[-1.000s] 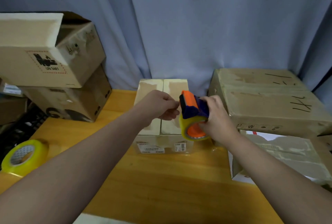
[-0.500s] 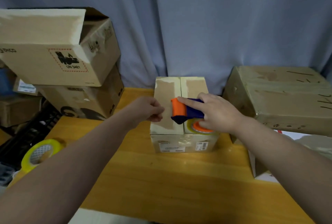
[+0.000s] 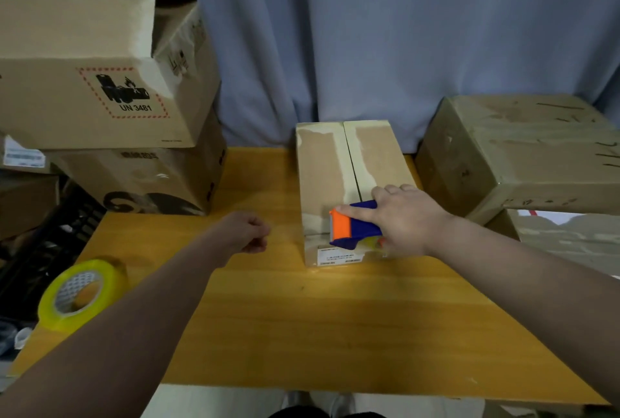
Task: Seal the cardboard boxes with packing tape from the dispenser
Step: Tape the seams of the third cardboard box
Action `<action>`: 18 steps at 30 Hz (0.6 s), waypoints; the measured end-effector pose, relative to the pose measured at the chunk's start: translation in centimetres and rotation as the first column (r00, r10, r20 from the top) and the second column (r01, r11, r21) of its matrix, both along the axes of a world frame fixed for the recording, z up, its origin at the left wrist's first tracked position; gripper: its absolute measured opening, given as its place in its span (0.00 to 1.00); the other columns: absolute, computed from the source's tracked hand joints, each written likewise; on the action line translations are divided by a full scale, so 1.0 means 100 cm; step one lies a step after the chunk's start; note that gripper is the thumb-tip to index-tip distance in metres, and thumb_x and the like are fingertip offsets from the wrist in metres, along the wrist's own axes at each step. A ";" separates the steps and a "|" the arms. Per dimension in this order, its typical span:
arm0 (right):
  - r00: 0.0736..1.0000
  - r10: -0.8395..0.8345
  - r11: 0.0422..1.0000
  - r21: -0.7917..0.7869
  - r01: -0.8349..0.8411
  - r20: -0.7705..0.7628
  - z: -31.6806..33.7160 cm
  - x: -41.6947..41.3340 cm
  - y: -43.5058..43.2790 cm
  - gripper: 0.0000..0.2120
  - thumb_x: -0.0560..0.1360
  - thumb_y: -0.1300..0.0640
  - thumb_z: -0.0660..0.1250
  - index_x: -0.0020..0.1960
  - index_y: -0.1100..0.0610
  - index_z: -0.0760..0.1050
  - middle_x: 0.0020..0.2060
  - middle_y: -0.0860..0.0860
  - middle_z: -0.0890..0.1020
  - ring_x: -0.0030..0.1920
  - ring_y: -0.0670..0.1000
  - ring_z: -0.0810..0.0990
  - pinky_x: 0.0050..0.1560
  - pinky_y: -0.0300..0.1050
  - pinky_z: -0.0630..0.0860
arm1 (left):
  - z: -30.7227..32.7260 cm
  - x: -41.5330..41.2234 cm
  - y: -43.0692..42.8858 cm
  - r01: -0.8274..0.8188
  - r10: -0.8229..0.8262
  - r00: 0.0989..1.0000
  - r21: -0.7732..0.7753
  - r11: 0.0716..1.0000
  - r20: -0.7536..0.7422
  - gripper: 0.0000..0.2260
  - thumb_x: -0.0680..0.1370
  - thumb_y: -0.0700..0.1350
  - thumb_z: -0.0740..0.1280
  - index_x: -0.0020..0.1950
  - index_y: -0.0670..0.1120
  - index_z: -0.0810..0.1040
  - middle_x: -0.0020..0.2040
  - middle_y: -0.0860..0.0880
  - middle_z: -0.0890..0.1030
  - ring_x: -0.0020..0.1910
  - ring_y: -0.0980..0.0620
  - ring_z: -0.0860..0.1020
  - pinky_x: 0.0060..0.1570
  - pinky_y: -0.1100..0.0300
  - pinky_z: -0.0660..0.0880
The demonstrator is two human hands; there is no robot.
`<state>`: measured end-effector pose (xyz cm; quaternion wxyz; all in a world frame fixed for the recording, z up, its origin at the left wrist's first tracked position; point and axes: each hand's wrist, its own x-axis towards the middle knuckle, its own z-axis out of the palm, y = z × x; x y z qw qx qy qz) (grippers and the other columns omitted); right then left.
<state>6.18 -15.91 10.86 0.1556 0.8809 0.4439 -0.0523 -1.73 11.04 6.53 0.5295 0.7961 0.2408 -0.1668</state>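
Spare tape roll: yellow, lying on the table at the far left, untouched.
Stacked boxes: left rear; the top one, marked UN 3481, has a flap standing up, so it reads as unsealed.
Left hand: over the table just left of the small box, apart from it; fingers curled in, nothing seen in them.
Small cardboard box: centre of the table, flaps closed. The centre seam shows as a dark open line from the far edge down to the dispenser. Pale torn strips run along both sides of it.
Tape dispenser: blue and orange, set on the near end of the box top, over the seam.
Right hand: wrapped round the dispenser, forefinger laid along its top.
Large box: right rear; whether it is taped cannot be told.
Progress (judged): the run along this seam is only starting. No fresh tape can be made out on it, and nearly the whole length is left.
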 end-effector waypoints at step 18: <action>0.993 0.090 0.996 -0.030 -0.088 0.080 0.011 -0.004 0.010 0.32 0.78 0.39 0.58 0.77 0.41 0.47 0.62 0.53 0.70 0.60 0.55 0.71 0.59 0.50 0.69 | -0.030 -0.020 -0.044 -0.287 0.183 0.931 0.325 0.901 0.314 0.19 0.75 0.56 0.69 0.36 0.45 0.66 0.31 0.49 0.68 0.29 0.52 0.66 0.28 0.58 0.61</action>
